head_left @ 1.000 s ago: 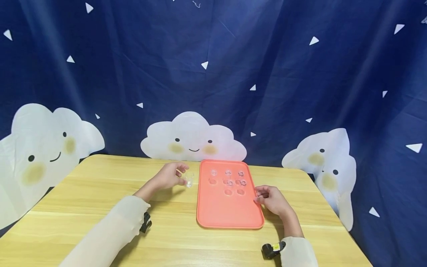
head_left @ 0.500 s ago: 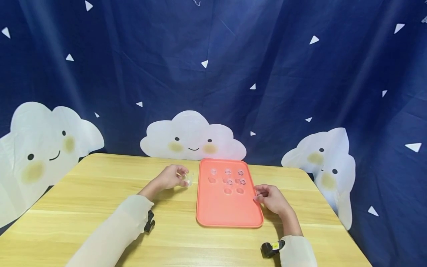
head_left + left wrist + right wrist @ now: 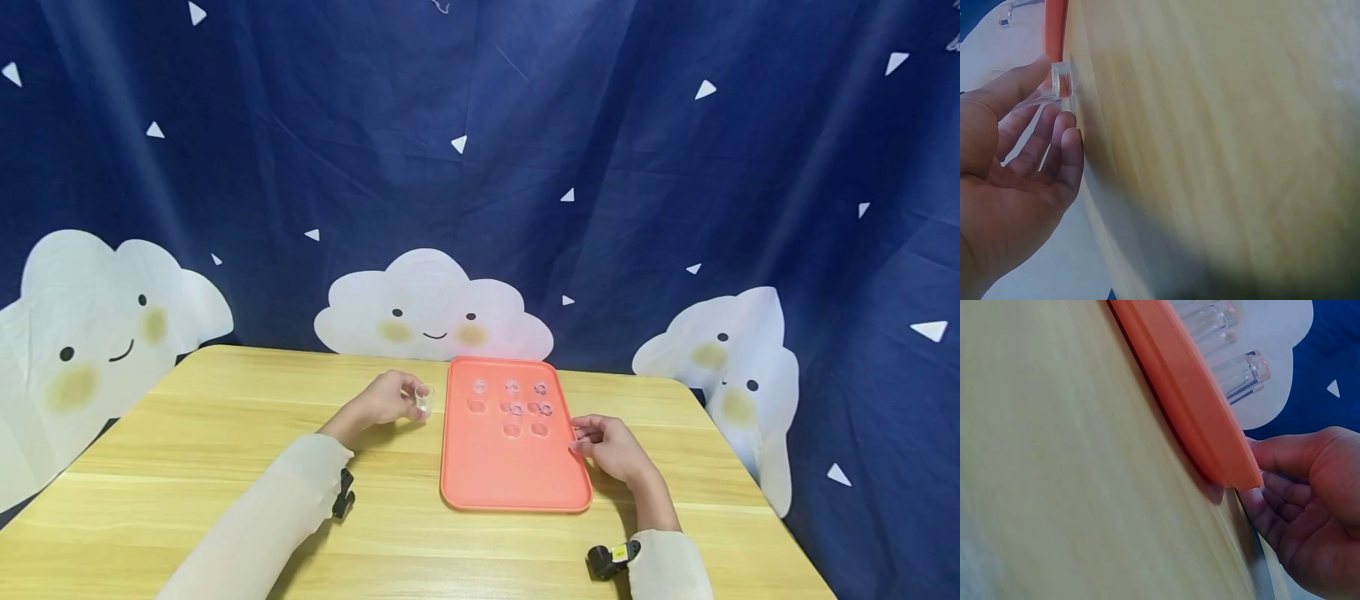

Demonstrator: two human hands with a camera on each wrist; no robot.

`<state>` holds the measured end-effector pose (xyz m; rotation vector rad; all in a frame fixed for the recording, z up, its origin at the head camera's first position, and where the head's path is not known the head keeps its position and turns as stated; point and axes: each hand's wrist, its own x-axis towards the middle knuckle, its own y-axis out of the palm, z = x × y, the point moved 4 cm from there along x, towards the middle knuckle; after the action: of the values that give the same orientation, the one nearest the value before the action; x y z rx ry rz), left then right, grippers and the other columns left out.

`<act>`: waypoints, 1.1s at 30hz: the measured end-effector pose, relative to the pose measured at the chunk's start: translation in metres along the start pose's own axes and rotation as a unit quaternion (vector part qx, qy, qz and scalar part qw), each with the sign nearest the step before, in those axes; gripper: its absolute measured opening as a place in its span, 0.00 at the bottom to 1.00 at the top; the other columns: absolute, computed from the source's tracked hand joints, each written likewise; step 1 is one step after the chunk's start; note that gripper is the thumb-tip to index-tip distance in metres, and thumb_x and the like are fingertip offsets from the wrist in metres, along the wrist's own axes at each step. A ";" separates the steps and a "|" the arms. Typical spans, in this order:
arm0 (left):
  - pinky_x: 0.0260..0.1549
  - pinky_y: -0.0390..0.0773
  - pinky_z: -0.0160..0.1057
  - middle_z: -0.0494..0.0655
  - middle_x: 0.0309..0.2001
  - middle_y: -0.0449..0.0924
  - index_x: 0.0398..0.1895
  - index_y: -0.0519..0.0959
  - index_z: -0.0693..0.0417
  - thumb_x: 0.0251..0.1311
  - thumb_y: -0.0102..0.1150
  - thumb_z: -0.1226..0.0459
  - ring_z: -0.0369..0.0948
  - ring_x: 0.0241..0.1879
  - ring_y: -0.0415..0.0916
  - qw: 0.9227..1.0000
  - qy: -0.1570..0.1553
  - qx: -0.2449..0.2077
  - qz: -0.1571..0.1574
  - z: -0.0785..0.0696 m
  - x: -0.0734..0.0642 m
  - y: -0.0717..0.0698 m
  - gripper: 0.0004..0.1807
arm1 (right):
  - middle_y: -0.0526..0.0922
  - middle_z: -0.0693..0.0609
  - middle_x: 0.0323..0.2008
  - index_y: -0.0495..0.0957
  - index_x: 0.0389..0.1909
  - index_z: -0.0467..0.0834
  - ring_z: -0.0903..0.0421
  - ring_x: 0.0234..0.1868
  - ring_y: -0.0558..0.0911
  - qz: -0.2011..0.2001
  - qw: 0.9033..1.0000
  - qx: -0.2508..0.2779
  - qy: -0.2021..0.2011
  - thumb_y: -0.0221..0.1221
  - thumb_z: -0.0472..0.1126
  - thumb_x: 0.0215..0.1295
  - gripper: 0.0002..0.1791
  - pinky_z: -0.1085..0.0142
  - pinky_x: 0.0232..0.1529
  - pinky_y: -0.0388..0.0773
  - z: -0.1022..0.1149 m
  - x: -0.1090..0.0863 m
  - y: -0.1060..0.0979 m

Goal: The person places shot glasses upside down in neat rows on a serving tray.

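A small clear glass (image 3: pixel 424 402) is pinched by my left hand (image 3: pixel 387 397), just left of the coral-red tray (image 3: pixel 517 483). In the left wrist view the thumb and fingers hold the glass (image 3: pixel 1062 81) by its side, its thick base toward the table; whether it touches the wood I cannot tell. My right hand (image 3: pixel 611 448) grips the tray's right rim, thumb on the upper edge and fingers below it in the right wrist view. Several similar clear glasses (image 3: pixel 512 388) stand on the tray's far half, thick bases up (image 3: pixel 1257 365).
All of this sits on a light wooden table (image 3: pixel 360 533). Behind it hangs a dark blue curtain (image 3: pixel 375 167) with white triangles and smiling clouds, close to the table's far edge. Black cameras (image 3: pixel 611 560) are strapped at both sleeves.
My left hand has closed on the glass, which tipped and then came back toward upright, moving very little. The right hand and the tray look the same.
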<state>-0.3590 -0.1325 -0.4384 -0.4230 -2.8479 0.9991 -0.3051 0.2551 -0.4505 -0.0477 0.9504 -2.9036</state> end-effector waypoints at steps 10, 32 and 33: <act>0.41 0.77 0.40 0.46 0.43 0.85 0.44 0.85 0.58 0.51 0.78 0.67 0.42 0.41 0.78 1.000 0.014 0.005 0.007 0.000 0.003 0.002 0.17 | 0.84 0.47 0.39 0.80 0.58 0.33 0.52 0.40 0.80 -0.002 1.000 -0.005 0.001 0.64 0.27 0.63 0.21 0.63 0.43 0.79 0.001 0.000 -0.001; 0.40 0.81 0.43 0.48 0.42 0.83 0.50 0.84 0.59 0.51 0.76 0.65 0.45 0.44 0.79 1.000 0.028 -0.010 0.007 -0.002 0.008 -0.006 0.21 | 0.84 0.48 0.39 0.80 0.57 0.33 0.53 0.40 0.81 0.000 1.000 -0.006 0.000 0.64 0.27 0.62 0.21 0.62 0.44 0.80 0.002 -0.001 -0.001; 0.39 0.82 0.43 0.49 0.42 0.83 0.51 0.84 0.59 0.52 0.76 0.65 0.45 0.43 0.79 1.000 0.027 -0.013 0.006 -0.003 0.007 -0.007 0.22 | 0.84 0.48 0.39 0.80 0.57 0.33 0.53 0.40 0.80 0.001 1.000 -0.006 0.000 0.64 0.27 0.62 0.21 0.62 0.44 0.80 0.002 -0.001 -0.001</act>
<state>-0.3670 -0.1341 -0.4313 -0.4638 -2.8156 0.9395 -0.3038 0.2547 -0.4486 -0.0465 0.9673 -2.8973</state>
